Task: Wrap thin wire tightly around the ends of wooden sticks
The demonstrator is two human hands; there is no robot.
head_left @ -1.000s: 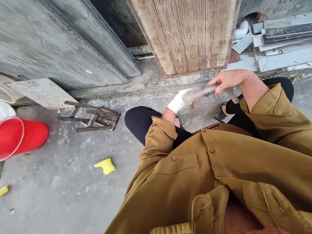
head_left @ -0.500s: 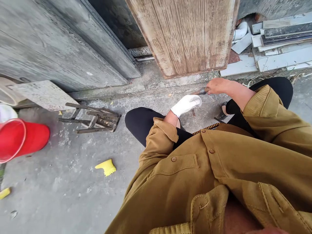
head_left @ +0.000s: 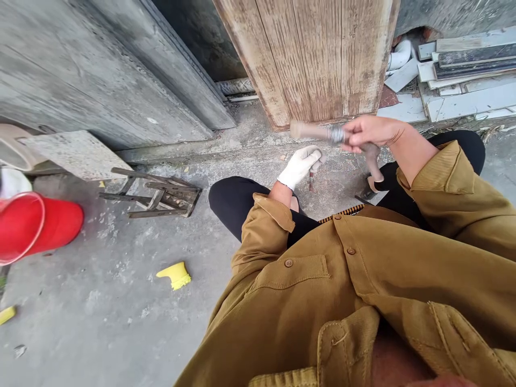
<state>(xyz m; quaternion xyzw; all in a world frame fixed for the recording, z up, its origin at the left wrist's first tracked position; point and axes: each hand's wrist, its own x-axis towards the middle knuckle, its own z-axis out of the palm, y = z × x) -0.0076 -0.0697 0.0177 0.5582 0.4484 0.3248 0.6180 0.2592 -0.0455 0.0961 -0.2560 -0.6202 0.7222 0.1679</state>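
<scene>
My right hand (head_left: 360,131) is bare and closed around a wire-bound wooden tool (head_left: 314,132). The tool's pale, blurred end points left, in front of the foot of a wooden panel. Grey wire wraps it beside my fingers, and a brown curved part (head_left: 373,160) shows below the hand. My left hand (head_left: 300,165), in a white glove, is closed low over the concrete, left of and below the tool. A short reddish-brown piece (head_left: 311,181) shows beneath its fingertips. Whether the glove grips that piece is unclear.
A weathered wooden panel (head_left: 318,59) stands ahead on a concrete ledge. Stacked boards (head_left: 467,80) and a white pipe elbow (head_left: 400,54) lie at right. To the left are a small wooden stool (head_left: 161,198) on its side, a red bucket (head_left: 60,226) and a yellow scrap (head_left: 176,276).
My right hand has risen and turned, swinging the wire-bound tool up so its pale end shows above the glove. My left hand has shifted slightly left, and its fingers have curled in.
</scene>
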